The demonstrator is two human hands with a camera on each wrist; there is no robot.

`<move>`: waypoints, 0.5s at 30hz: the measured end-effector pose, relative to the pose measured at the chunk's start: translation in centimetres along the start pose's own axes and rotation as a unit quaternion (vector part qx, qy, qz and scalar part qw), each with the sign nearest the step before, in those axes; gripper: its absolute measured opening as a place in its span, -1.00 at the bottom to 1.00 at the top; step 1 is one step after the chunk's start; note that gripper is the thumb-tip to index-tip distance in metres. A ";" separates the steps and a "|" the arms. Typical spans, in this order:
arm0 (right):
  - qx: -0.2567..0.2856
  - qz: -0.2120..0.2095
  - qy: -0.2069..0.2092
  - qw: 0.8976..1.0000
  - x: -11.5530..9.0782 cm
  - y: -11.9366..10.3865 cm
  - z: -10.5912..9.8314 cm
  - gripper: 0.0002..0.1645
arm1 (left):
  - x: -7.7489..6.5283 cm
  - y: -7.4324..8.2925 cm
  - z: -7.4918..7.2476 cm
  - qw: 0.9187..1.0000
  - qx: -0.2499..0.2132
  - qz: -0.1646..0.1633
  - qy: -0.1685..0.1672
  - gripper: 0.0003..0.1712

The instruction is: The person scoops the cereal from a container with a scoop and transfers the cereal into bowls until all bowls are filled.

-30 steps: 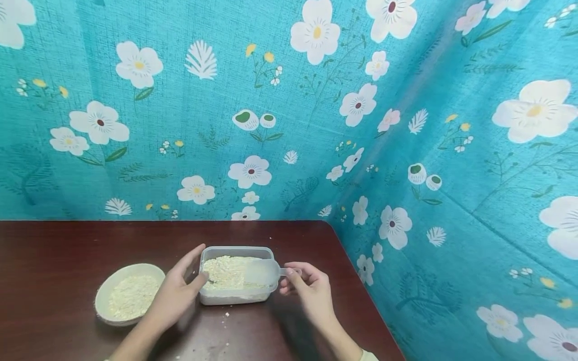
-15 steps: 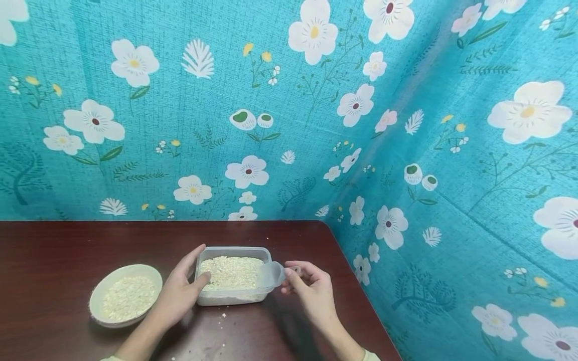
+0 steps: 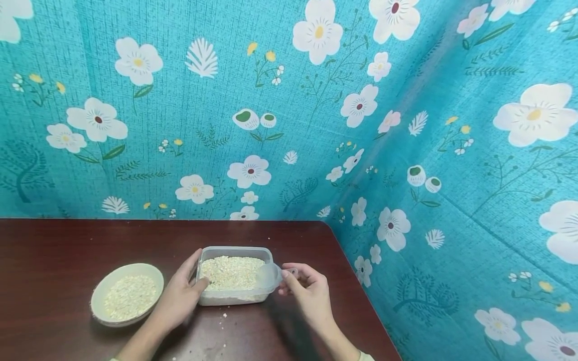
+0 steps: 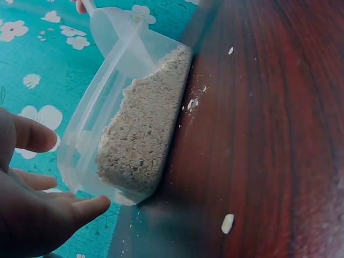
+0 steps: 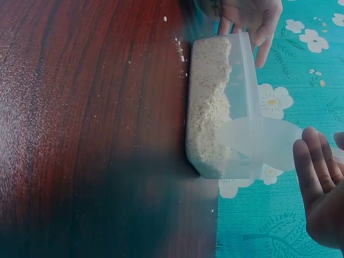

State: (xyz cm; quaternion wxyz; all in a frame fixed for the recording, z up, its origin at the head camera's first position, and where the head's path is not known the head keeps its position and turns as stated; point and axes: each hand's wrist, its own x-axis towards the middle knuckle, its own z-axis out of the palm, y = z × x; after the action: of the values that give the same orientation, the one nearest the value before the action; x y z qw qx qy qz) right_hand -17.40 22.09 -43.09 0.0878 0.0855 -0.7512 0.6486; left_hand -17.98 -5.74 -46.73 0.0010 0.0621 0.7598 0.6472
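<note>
A translucent scoop (image 5: pixel 271 142) leans over the right rim of a clear rectangular plastic container (image 4: pixel 91 99), its broad end dipping among the oats. My right hand (image 3: pixel 308 291) pinches the scoop's short handle between thumb and fingers. Rolled oats (image 3: pixel 232 273) fill the container's lower part, with their surface uneven. At the container's left end is my left hand (image 3: pixel 180 291), thumb near the front rim and straight fingers along the end wall. Left of that hand stands a white bowl (image 3: pixel 101 296) with a layer of oats inside.
The dark red-brown table (image 3: pixel 253 336) carries scattered flakes (image 4: pixel 228 223) in front of the container. A blue flowered cloth (image 3: pixel 289 100) hangs behind the table and along its right side.
My right hand has drawn the scoop rightward and tilted it, so less of it covers the oats. The left hand stays at the container's end; the bowl stays put.
</note>
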 end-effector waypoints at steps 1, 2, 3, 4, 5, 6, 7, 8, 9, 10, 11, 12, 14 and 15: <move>0.002 0.000 0.000 1.000 0.0 0.1 0.1 -0.78 | 0.0 0.0 0.0 1.000 0.006 -0.002 0.001 -0.19; 0.003 0.001 -0.001 1.000 0.0 0.3 0.1 -0.78 | 0.0 -0.1 0.0 1.000 0.011 -0.004 0.002 -0.19; 0.005 -0.001 -0.002 1.000 0.0 0.4 0.2 -0.78 | 0.0 -0.1 0.0 1.000 0.017 -0.007 0.002 -0.19; 0.009 0.000 -0.003 1.000 0.1 0.5 0.3 -0.78 | 0.0 -0.2 0.0 1.000 0.023 -0.009 0.003 -0.19; 0.013 -0.002 -0.004 1.000 0.1 0.7 0.4 -0.78 | 0.0 -0.3 0.0 1.000 0.028 -0.012 0.001 -0.19; 0.016 -0.005 -0.005 1.000 0.1 0.8 0.5 -0.77 | 0.0 -0.4 0.0 1.000 0.027 -0.013 -0.001 -0.19; 0.020 -0.006 -0.006 1.000 0.1 0.9 0.6 -0.77 | 0.0 -0.5 0.0 1.000 0.027 -0.015 -0.003 -0.18; 0.021 -0.007 -0.008 1.000 0.1 1.1 0.7 -0.76 | 0.0 -0.6 0.1 0.999 0.027 -0.016 -0.005 -0.18; 0.024 -0.005 -0.009 1.000 0.1 1.2 0.8 -0.76 | 0.0 -0.6 0.1 1.000 0.024 -0.018 -0.007 -0.18; 0.025 -0.003 -0.009 1.000 0.2 1.3 0.9 -0.76 | 0.1 -0.7 0.1 1.000 0.022 -0.018 -0.010 -0.18; 0.026 -0.002 -0.010 1.000 0.2 1.4 1.0 -0.76 | 0.1 -0.8 0.1 1.000 0.018 -0.019 -0.012 -0.17; 0.027 0.000 -0.011 1.000 0.2 1.6 1.1 -0.76 | 0.1 -0.9 0.1 1.000 0.015 -0.020 -0.014 -0.17; 0.031 0.004 -0.012 0.999 0.2 1.8 1.2 -0.75 | 0.2 -0.9 0.1 1.000 0.013 -0.021 -0.016 -0.17; 0.033 0.005 -0.012 0.999 0.3 2.0 1.3 -0.74 | 0.2 -0.9 0.1 1.000 0.012 -0.021 -0.017 -0.17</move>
State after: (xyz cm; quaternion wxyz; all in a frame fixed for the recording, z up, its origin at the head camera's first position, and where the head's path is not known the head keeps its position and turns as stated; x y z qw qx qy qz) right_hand -18.16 21.11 -45.10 0.0726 0.0925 -0.7305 0.6727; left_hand -18.22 -5.75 -47.66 0.0268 0.0567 0.7687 0.6365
